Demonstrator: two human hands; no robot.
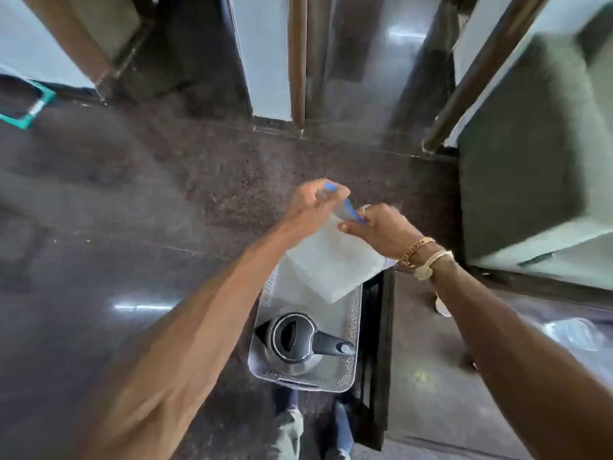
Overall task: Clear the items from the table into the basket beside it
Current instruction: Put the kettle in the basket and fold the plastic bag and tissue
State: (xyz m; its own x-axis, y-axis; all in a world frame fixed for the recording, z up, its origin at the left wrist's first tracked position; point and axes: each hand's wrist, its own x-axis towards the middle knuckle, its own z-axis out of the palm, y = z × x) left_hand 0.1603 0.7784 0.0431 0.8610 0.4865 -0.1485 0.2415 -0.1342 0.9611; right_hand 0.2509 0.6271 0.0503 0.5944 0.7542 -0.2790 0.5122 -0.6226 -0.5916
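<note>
A translucent white plastic bag (335,260) with a blue top strip hangs over the far end of the grey perforated basket (352,330) on the floor. My left hand (315,200) grips the bag's top edge on the left. My right hand (381,229) pinches the same edge on the right. A steel electric kettle (295,340) with a black lid and handle lies in the basket's near end. The bag's lower corner reaches down into the basket.
A dark low table (431,376) stands right of the basket, with a clear plastic item (574,333) near its right edge. A green-grey sofa (537,161) is at the right. Dark polished floor spreads left; a teal-rimmed object (30,104) lies far left.
</note>
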